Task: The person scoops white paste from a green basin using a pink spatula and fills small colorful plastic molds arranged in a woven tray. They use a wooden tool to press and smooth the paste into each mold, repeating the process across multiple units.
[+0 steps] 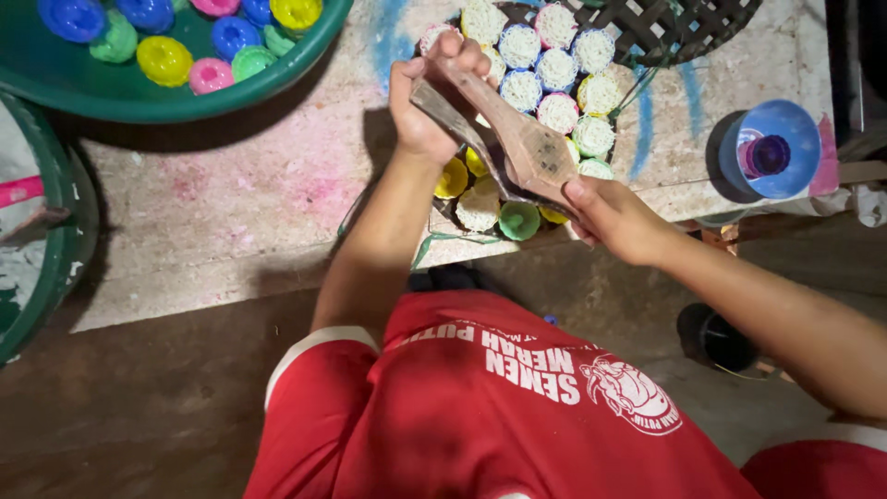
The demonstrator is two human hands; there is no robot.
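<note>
The head view looks down on a wooden paddle [517, 139], held tilted above a tray of small round cups [554, 65] packed with white filling. The left hand [427, 97] grips the paddle's narrow far end, fingers [462, 55] curled tight around it. The right hand [614, 217] holds the broad near end, thumb pressed on top and fingers wrapped beneath. The paddle hides several cups in the tray below it; yellow and green cups [517, 220] peek out near its lower edge. Left of the paddle, well apart, a green basin [305, 51] holds blue, pink, yellow and green cups. Right of the paddle stands a blue funnel-shaped cup [771, 148] on the pale, pink-stained surface [240, 194]. Behind the tray lies a dark woven basket [688, 28].
</note>
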